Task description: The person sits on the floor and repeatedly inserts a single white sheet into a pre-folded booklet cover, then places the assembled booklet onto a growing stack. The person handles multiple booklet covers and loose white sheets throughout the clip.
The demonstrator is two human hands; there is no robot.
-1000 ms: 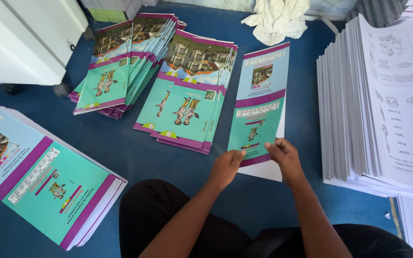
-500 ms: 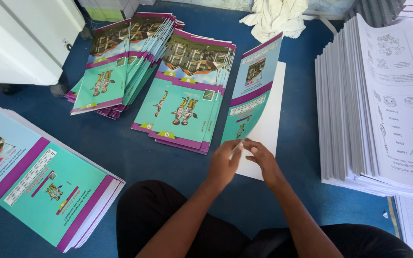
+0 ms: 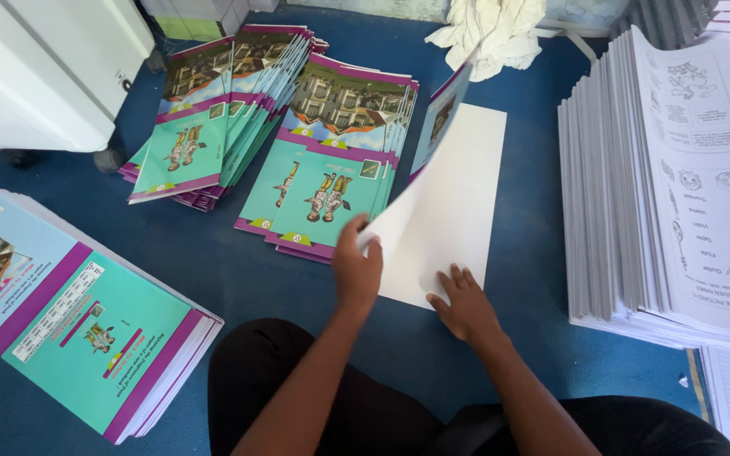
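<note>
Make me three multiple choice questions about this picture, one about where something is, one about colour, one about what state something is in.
1. Where does the right hand rest? A on the white sheet B on the tall paper stack C on the cloth
2. What colour is the floor? A red B blue C grey
3. The cover in the left hand is: A lying flat B rolled up C lifted open

A, its fingers press the sheet; B, blue shows between the piles; C, the cover curves up off the sheet.
</note>
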